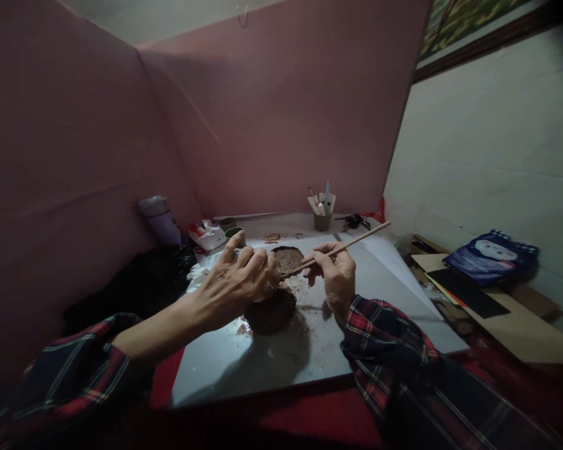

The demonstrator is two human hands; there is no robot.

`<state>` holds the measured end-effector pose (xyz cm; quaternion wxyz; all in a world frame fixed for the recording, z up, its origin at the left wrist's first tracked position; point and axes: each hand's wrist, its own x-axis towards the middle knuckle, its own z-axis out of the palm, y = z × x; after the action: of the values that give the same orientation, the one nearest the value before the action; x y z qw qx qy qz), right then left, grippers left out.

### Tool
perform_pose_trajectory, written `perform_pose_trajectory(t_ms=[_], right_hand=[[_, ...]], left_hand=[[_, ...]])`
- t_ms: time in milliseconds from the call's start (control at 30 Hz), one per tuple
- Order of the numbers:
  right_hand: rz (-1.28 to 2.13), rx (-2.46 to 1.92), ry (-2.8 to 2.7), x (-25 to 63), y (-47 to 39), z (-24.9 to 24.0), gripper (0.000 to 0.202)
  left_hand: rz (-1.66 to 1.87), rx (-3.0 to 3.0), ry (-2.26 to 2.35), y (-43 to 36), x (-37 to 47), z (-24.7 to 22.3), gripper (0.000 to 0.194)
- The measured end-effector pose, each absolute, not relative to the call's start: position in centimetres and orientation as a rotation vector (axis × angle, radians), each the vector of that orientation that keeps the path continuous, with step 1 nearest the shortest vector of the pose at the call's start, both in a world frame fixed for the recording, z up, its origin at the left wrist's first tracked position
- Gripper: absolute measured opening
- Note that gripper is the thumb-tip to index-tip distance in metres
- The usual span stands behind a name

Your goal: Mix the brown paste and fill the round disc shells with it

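My right hand (336, 273) is closed around a thin wooden stick (356, 240), which slants up to the right. The stick's lower tip points at the fingertips of my left hand (237, 279). That hand is bent downward, its index finger raised and the other fingers curled over something pale and partly see-through, mostly hidden. Just below it sits a dark brown, rough round mass (273, 312) on the white board (328, 356). Behind both hands lies a second brown, crumbly round piece (288, 256) with a dark rim. Brown crumbs are scattered around them.
At the back stands a cup of pens (322, 220), with black keys (354, 222) beside it. Small cups (235, 235) and white tissues (197, 275) are at left, near a black bag (145, 281). Cardboard (520, 331) and a blue pouch (491, 256) lie right.
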<state>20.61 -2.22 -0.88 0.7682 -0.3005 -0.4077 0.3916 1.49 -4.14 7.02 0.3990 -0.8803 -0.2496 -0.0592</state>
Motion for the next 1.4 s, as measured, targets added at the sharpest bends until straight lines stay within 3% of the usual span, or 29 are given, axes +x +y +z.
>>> perform_pose_trajectory(t_ms=[667,967,1400], right_hand=[[0.915,-0.669,-0.92,20.4,-2.3,-0.5,0.013],[0.917,-0.659,-0.922,20.4,-2.2,-0.6,0.013],[0.99,-0.605,-0.975,20.0,-2.3,-0.4,0.017]], left_hand=[[-0.397,-2.405,-0.919,-4.2,1.5,9.1,0.05],[-0.56,-2.519,-1.161,-3.2,0.5,9.9,0.074],[-0.982,-2.754,-1.477,-3.7,1.3,12.0,0.069]])
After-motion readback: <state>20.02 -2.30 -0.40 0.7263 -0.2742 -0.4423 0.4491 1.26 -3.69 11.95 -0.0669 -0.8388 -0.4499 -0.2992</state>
